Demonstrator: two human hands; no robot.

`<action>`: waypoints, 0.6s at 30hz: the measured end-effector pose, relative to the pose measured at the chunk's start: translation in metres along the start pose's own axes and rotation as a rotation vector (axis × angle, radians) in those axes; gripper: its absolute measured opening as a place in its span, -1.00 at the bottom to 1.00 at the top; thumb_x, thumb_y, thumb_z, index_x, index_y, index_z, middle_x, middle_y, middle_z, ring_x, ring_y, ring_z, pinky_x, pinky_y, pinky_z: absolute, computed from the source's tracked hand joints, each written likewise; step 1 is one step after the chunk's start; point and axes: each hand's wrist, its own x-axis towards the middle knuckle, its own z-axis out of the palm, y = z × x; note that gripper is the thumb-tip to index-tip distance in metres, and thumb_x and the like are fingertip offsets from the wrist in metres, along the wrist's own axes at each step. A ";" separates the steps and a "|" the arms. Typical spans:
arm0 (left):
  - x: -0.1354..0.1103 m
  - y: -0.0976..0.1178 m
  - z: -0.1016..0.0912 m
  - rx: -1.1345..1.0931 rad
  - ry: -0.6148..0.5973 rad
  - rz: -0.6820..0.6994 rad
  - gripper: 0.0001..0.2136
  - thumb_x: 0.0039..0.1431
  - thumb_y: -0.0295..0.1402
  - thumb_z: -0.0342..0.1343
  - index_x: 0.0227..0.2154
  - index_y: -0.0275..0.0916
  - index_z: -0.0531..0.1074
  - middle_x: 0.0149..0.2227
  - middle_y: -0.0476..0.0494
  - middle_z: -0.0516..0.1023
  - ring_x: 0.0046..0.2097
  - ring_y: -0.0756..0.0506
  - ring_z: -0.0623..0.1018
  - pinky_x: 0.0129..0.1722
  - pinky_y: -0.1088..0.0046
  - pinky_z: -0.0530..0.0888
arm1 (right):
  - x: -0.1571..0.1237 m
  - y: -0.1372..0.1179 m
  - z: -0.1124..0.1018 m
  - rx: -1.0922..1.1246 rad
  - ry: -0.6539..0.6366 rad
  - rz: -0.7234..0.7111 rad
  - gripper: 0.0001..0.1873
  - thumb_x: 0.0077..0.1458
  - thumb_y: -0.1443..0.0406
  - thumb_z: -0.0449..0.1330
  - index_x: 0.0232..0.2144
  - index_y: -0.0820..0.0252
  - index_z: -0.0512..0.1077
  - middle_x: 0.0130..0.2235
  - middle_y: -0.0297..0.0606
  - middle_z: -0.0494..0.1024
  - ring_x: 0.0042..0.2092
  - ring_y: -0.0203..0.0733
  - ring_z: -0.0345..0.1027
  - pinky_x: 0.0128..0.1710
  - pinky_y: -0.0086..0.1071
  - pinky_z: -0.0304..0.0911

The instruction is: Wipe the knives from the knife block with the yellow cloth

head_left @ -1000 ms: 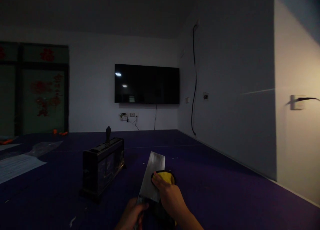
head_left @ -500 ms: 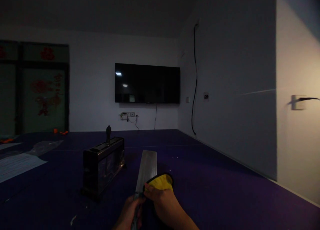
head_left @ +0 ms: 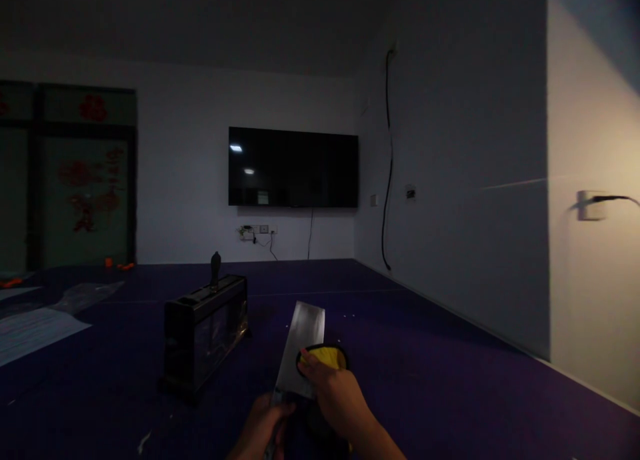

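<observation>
My left hand (head_left: 263, 425) is closed around the handle of a cleaver (head_left: 303, 340), whose broad metal blade points away from me and tilts a little to the right. A yellow cloth (head_left: 327, 357) with a dark edge is gripped in my right hand (head_left: 336, 395), thumb and fingers at the right side of the blade near its lower half. Part of the cloth hangs dark below that hand. Left of the cleaver stands a black knife block (head_left: 205, 337) with one dark handle (head_left: 215, 271) sticking up from its top.
The purple surface (head_left: 450, 393) stretches to the walls. Printed paper (head_left: 40, 333) and clear plastic film (head_left: 87, 295) lie at left, small orange things (head_left: 126, 267) farther back. A television (head_left: 293, 170) hangs on the far wall; a black cable (head_left: 388, 160) runs down the right wall.
The cleaver's blade has swung slightly to the right and tilted. My right hand with the cloth has shifted a little to the right, and more of the lower blade shows.
</observation>
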 end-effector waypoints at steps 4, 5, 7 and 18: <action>0.002 0.005 0.001 0.036 -0.013 -0.059 -0.71 -0.20 -0.10 0.13 -0.64 -0.24 0.28 -0.82 0.17 0.13 -0.80 0.11 0.13 -0.76 0.60 0.08 | 0.000 -0.002 0.002 -0.030 0.004 0.037 -0.38 -0.06 0.54 -0.10 0.06 0.08 0.26 0.17 -0.27 0.17 -0.04 -0.21 0.35 -0.11 -0.42 0.29; 0.003 0.006 0.001 0.043 -0.016 -0.065 -0.71 -0.21 -0.10 0.13 -0.65 -0.24 0.27 -0.83 0.17 0.12 -0.80 0.10 0.13 -0.76 0.60 0.07 | 0.000 -0.004 0.005 -0.020 0.002 0.018 -0.38 -0.06 0.54 -0.09 0.06 0.09 0.25 0.17 -0.27 0.17 -0.02 -0.21 0.33 -0.09 -0.42 0.27; 0.005 0.008 0.001 0.044 -0.021 -0.055 -0.69 -0.25 -0.08 0.15 -0.67 -0.23 0.26 -0.84 0.16 0.10 -0.80 0.10 0.12 -0.76 0.59 0.05 | 0.000 -0.009 0.013 0.017 -0.007 -0.042 -0.40 -0.05 0.53 -0.08 0.05 0.08 0.27 0.15 -0.29 0.21 0.01 -0.23 0.30 -0.05 -0.44 0.24; 0.000 0.006 -0.004 -0.005 -0.117 0.070 -0.64 -0.29 -0.02 0.16 -0.69 -0.25 0.29 -0.80 0.10 0.18 -0.71 0.09 0.20 -0.68 0.57 0.09 | -0.002 -0.018 0.017 0.117 0.006 -0.141 -0.48 0.01 0.50 -0.06 -0.01 0.00 0.33 0.11 -0.36 0.29 -0.01 -0.29 0.32 -0.02 -0.48 0.20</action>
